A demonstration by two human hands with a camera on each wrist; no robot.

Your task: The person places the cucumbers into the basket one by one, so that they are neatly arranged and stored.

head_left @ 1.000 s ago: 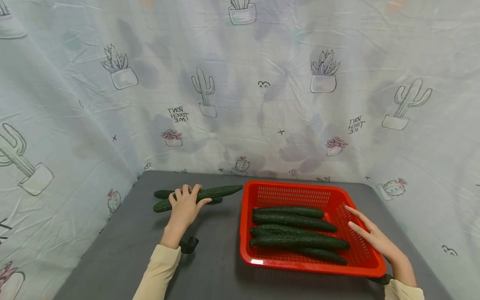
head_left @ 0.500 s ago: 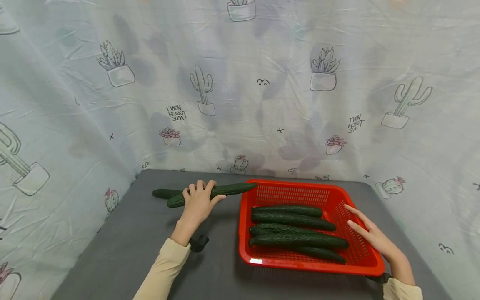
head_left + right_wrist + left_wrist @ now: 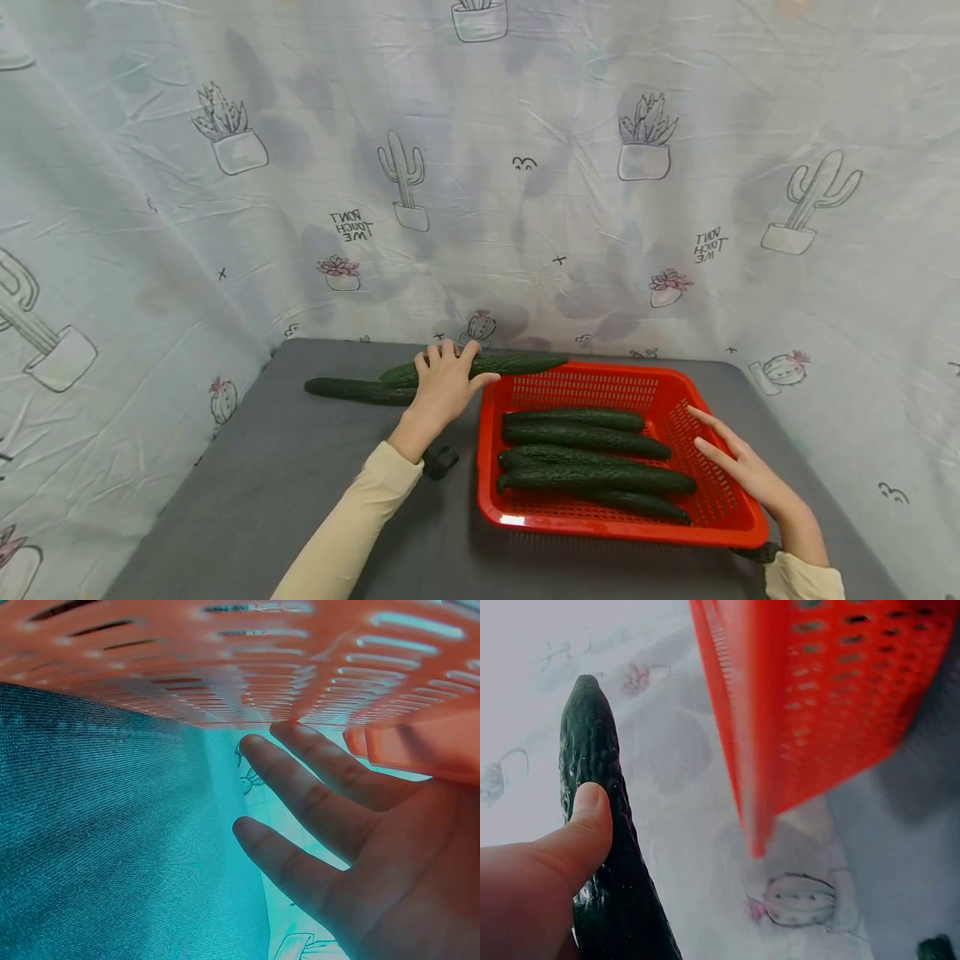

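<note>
My left hand (image 3: 442,390) grips a dark green cucumber (image 3: 525,363), held lengthwise at the basket's back left corner. The cucumber's right end overlaps the rim of the red basket (image 3: 585,533). In the left wrist view the thumb lies along the cucumber (image 3: 592,742); the other fingers are mostly hidden. Another cucumber (image 3: 348,389) lies on the table to the left, partly behind my hand. My right hand (image 3: 757,479) rests at the basket's right side, two digits over the rim. Beneath the basket wall (image 3: 247,682), the right wrist view shows three extended fingers.
Several cucumbers (image 3: 592,479) lie side by side in the basket. A grey table (image 3: 240,500) carries everything. Pale curtains (image 3: 480,167) printed with cacti hang behind and along both sides. A black wrist strap (image 3: 440,461) shows at the left wrist.
My left hand has lifted the cucumber and carried it right, towards the basket. One cucumber stays on the table. The right hand and the basket look unchanged.
</note>
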